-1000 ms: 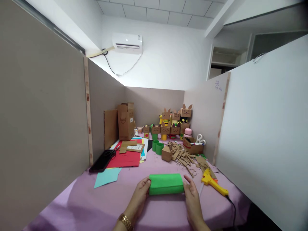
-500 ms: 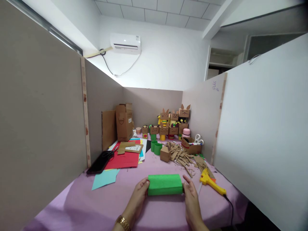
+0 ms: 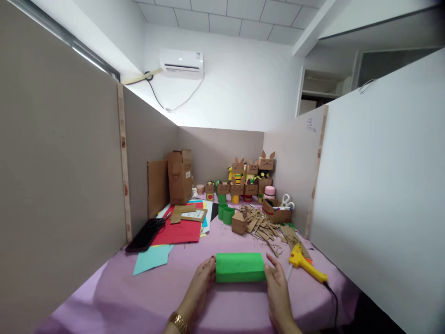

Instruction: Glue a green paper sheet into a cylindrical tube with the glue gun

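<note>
Head view: the green paper roll point(image 3: 239, 267) lies at 6 o'clock on the purple table point(image 3: 146, 297), pressed between the left hand point(image 3: 203, 283) and the right hand point(image 3: 276, 285), each gripping one end. Compared with a second ago it hardly moved; the roll seems only held steady. The yellow glue gun point(image 3: 306, 265) rests at 4 o'clock.

Craft workstation in a partitioned indoor room: purple-covered table point(image 3: 139, 297) walled by plain board dividers point(image 3: 62, 185). Strewn with coloured paper sheets point(image 3: 177, 231), cardboard scraps point(image 3: 264, 227), a yellow glue gun point(image 3: 306, 265), scissors point(image 3: 287, 200) and rows of finished cardboard animal figures point(image 3: 248, 178). Wall-mounted air conditioner point(image 3: 181, 62) above, tiled ceiling.
</note>
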### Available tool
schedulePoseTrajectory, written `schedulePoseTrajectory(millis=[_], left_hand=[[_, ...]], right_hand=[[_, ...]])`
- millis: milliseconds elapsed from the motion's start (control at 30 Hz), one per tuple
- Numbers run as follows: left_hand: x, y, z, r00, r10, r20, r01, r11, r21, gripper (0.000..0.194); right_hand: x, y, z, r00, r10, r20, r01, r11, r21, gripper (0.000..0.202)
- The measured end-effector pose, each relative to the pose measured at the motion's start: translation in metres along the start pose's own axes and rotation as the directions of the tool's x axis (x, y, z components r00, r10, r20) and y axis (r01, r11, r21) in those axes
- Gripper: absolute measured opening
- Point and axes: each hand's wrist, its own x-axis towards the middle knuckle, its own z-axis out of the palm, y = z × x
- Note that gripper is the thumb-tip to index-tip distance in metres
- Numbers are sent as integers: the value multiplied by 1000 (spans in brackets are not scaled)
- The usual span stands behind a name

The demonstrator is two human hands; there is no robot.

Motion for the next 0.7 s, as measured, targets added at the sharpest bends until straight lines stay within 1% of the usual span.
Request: schedulePoseTrajectory(millis=[100, 200, 433, 600, 700], left_hand=[[0, 1, 1, 1000, -1, -7, 1, 1000, -4, 35], [1, 2, 2, 1000, 4, -18, -4, 1000, -5, 36], [2, -1, -2, 1000, 20, -21, -19, 1000, 9, 39], [3, -4, -3, 999, 32, -27, -31, 999, 22, 40], [3, -4, -2, 999, 29, -35, -28, 999, 33, 41]], right_hand=[[-1, -1, 0, 998, 58, 24, -58, 998, 16, 56], [-2, -2, 0, 996, 78, 38, -79, 997, 25, 57], [-2, -2, 0, 994, 88, 63, -91, 994, 52, 60], [-1, 0, -2, 993, 93, 73, -96, 995, 39, 64], [-1, -1, -2, 993, 88, 84, -91, 995, 40, 59]])
